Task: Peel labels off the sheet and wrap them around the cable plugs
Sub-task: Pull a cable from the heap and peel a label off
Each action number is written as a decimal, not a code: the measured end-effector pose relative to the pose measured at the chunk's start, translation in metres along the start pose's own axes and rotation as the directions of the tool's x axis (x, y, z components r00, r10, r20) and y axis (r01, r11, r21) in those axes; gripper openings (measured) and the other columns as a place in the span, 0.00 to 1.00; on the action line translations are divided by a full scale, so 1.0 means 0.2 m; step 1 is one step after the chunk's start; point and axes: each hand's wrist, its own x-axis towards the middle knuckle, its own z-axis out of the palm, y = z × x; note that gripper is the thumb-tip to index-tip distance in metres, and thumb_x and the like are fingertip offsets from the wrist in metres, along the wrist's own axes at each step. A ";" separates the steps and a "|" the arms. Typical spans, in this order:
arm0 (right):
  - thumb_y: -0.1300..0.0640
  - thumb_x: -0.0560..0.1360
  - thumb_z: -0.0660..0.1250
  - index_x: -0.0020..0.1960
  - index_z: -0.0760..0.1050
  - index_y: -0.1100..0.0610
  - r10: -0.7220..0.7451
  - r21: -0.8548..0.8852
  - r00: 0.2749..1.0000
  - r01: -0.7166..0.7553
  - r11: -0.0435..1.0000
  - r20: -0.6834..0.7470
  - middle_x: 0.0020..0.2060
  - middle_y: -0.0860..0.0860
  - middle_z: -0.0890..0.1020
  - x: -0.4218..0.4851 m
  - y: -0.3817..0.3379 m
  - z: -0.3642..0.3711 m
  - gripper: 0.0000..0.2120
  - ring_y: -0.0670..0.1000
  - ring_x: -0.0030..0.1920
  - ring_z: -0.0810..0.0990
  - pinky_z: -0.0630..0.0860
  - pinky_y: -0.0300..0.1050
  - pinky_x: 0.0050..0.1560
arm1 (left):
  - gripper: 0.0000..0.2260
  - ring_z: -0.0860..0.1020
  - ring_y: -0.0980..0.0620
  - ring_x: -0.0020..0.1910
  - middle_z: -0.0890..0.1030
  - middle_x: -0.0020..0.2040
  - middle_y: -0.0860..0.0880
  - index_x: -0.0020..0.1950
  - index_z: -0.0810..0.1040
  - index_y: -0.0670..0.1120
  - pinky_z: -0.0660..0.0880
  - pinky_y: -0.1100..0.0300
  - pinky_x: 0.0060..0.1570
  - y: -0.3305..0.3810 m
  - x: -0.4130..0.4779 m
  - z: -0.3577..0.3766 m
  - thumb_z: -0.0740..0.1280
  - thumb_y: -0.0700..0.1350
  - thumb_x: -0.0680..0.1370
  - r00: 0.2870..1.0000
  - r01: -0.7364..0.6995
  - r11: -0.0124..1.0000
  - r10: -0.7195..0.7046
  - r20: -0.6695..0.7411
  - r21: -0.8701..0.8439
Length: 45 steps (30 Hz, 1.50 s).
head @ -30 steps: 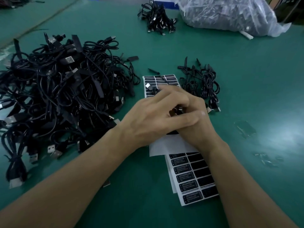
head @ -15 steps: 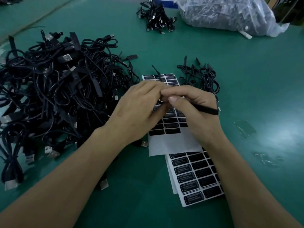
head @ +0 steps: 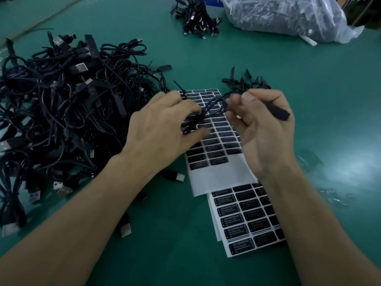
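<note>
Hands, pressed together half a sec ago, now sit apart over the label sheet [head: 218,174], w/ a cable [head: 214,102] strung betw. them. The left hand [head: 162,129] curls round its bundled loops. The right hand [head: 266,131] pinches the plug [head: 279,113], thumb on top. A cable pile [head: 61,104] lies left of the sheet.

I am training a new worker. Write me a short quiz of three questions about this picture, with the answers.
1. True or false: the big pile of cables lies on the side of the left hand.
2. What does the right hand pinch? A. a black plug B. scissors C. a pen
3. Fill in: the label sheets lie on a ___ table.
Key: 1 true; 2 A; 3 green.
</note>
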 end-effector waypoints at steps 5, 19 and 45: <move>0.64 0.79 0.65 0.45 0.75 0.54 0.083 0.249 0.996 -0.070 0.966 -0.044 0.42 0.53 0.86 0.02 -0.05 -0.02 0.07 0.56 0.47 0.85 0.81 0.52 0.51 | 0.16 0.74 0.51 0.52 0.70 0.48 0.56 0.59 0.81 0.55 0.59 0.62 0.30 -0.03 -0.01 0.03 0.68 0.61 0.77 0.982 0.043 0.996 -0.055 0.181 0.072; 0.58 0.78 0.66 0.48 0.79 0.53 0.273 0.254 0.962 -0.265 0.930 0.005 0.43 0.50 0.87 0.02 -0.04 -0.02 0.04 0.54 0.51 0.85 0.81 0.57 0.56 | 0.17 0.72 0.48 0.43 0.78 0.50 0.49 0.69 0.68 0.49 0.64 0.55 0.33 -0.01 0.02 0.01 0.63 0.43 0.80 0.928 0.233 0.955 -0.275 0.251 0.186; 0.69 0.77 0.69 0.46 0.73 0.59 0.088 -0.283 0.995 -0.100 0.954 -0.053 0.35 0.52 0.85 -0.05 0.03 0.03 0.07 0.52 0.42 0.86 0.82 0.46 0.52 | 0.23 0.73 0.43 0.58 0.74 0.58 0.45 0.72 0.73 0.50 0.70 0.48 0.55 0.00 0.01 0.00 0.68 0.55 0.78 0.979 -0.001 0.987 -0.033 0.204 0.163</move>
